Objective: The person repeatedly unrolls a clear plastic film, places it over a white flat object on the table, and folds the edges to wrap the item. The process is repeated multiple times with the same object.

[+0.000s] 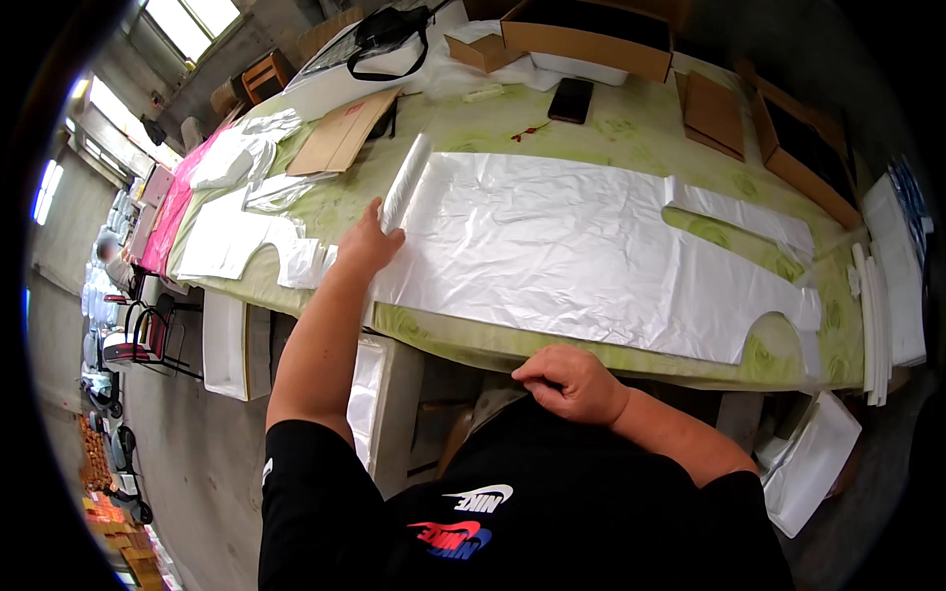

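Note:
A white plastic carrier bag [552,246] lies flat on the green-patterned table covering, its two handle loops toward the right. Its left end is wound into a narrow roll [406,182] standing crosswise to the sheet. My left hand [370,239] grips the near part of that roll, thumb on the right side; part of the roll is hidden under it. My right hand [572,384] is closed with curled fingers in front of my body, just off the near table edge, and nothing shows in it. More white plastic bags [232,236] lie to the left of my left hand.
A black phone [571,100] lies beyond the bag. Cardboard boxes [591,39] line the far side, another box [803,148] stands right. A flat cardboard piece [343,133] lies far left. White foam boxes [225,345] stand below the table. A person [113,261] is far left.

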Motion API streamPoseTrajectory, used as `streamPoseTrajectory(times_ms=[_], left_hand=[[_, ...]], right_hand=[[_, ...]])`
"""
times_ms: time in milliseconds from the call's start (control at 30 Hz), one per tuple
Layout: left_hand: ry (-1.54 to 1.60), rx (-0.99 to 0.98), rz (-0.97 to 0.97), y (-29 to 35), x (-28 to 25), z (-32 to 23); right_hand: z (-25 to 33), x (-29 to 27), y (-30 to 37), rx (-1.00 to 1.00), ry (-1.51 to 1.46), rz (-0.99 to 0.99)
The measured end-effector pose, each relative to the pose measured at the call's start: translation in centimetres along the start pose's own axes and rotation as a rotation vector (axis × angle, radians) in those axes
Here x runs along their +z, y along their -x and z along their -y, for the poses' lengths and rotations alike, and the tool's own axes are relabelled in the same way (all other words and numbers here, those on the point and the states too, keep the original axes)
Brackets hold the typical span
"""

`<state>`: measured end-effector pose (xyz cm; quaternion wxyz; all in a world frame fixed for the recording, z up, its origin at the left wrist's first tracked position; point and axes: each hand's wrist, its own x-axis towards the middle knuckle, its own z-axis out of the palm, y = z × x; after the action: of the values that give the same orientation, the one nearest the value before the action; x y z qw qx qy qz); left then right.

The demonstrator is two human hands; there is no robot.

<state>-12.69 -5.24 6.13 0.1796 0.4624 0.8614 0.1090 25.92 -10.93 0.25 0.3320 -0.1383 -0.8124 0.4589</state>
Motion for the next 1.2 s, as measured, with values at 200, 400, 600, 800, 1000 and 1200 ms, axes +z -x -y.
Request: streamPoseTrajectory(times_ms=[200, 400, 600, 800, 1000, 1200], left_hand=[[0.810, 0.321, 0.059, 4.8, 6.9, -8.2], [1.439, 0.222, 0.344, 10.0, 13.2, -15.8], [0.823, 0.521, 0.065, 8.9, 18.1, -18.6], [0.090, 0.932, -0.055, -0.7, 18.2, -22.0], [0.741, 0.357, 0.381, -1.7, 14.0, -22.8], [0.307, 0.375, 0.498, -3.6, 13.0, -23.8]], right_hand=[[0.7, -0.7, -0.3, 0.239, -0.103, -0.110], [0.4, -2.2, 0.3, 0.380, -0.172, -0.134], [1.2, -4.6, 3.6, 0.541, -0.137, -0.226], [3.4, -7.3, 7.5, 0.673, -0.139, -0.222], [4.5, -8.9, 11.7, 0.783, -0.227, -0.257], [3.6, -9.2, 12.5, 0.714, -0.195, -0.252]])
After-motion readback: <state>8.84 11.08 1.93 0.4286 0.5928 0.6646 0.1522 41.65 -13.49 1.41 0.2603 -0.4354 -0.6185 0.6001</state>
